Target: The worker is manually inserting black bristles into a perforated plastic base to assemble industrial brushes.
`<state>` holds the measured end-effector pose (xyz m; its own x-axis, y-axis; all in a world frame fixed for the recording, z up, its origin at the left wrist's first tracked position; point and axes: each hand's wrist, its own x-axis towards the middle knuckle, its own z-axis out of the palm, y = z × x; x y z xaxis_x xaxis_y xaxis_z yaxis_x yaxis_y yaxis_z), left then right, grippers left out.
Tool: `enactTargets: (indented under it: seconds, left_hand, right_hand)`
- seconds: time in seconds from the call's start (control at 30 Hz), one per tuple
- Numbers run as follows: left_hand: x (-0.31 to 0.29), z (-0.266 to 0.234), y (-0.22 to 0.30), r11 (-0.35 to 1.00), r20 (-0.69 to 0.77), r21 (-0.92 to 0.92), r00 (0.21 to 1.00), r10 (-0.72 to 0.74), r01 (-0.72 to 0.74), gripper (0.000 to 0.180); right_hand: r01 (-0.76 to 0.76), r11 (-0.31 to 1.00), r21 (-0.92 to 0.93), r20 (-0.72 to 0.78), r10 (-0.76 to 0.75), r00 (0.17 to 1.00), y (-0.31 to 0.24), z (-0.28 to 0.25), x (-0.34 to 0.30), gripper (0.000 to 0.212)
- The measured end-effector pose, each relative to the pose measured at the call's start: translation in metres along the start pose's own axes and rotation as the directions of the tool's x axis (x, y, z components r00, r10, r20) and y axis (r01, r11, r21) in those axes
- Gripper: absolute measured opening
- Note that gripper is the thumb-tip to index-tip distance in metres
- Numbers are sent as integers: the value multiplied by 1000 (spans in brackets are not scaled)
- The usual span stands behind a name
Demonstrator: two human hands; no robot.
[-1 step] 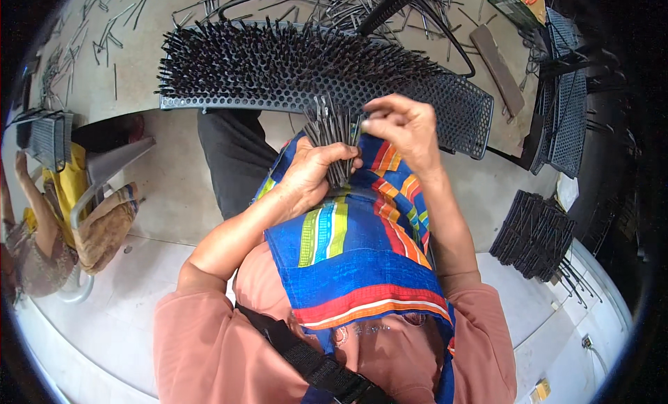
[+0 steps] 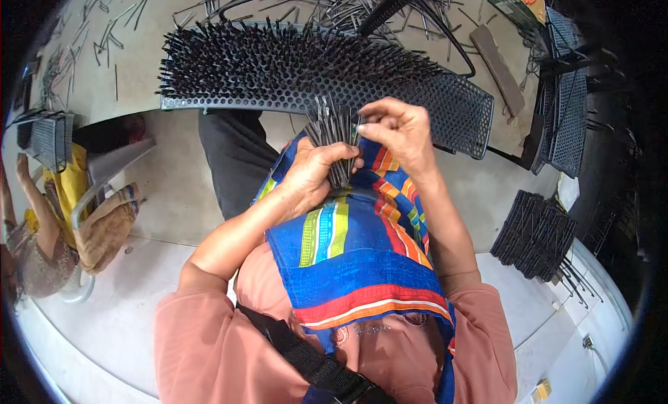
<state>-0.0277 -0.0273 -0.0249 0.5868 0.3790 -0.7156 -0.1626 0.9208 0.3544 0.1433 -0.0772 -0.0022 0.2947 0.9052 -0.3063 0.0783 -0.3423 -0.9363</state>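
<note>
In my left hand (image 2: 310, 169) is a bundle of thin dark rods (image 2: 327, 129), gripped with the thumb across it and the upper ends fanned out. My right hand (image 2: 405, 134) is at the bundle's upper right side, its thumb and forefinger drawn together beside the outermost rods. Whether a rod is between those fingertips I cannot make out. Just beyond both hands lies a long black perforated rack (image 2: 456, 115). Many short dark rods (image 2: 264, 59) stand upright in its holes, densest from the left to the middle. A striped blue apron (image 2: 369, 275) covers my lap.
Loose dark rods (image 2: 327, 4) lie scattered across the table (image 2: 149, 49). A flat brown bar (image 2: 497, 70) and another perforated rack (image 2: 565, 105) are at right. Below them sits a stack of dark rods (image 2: 536, 233). Another person (image 2: 45, 251) sits at far left beside a chair (image 2: 104, 230).
My right hand has shifted slightly left, closer to the rods. The left hand and its bundle have stayed in place.
</note>
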Motion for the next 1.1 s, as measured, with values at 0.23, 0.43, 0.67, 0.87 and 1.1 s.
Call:
enactTargets:
  seconds: [0.23,0.43,0.67,0.87,1.1]
  left_hand:
    - [-5,1,4,994,-138,28,984,113,-110,15]
    - [-8,-2,1,983,-177,157,976,126,-99,6]
    - [-3,1,2,984,-117,137,985,130,-114,5]
    - [-3,5,2,993,-64,81,993,95,-89,4]
    - [-1,3,4,998,-39,10,997,62,-61,11]
  right_hand:
    - [32,949,313,-147,15,989,2,19,4,11]
    - [398,913,85,-519,-301,800,-6,13,21,10]
    - [423,867,-265,-483,-499,720,-5,10,37,10]
    - [435,688,-581,-266,-666,697,-12,5,41,16]
    - [417,529,-739,-67,-674,736,-16,10,20,22]
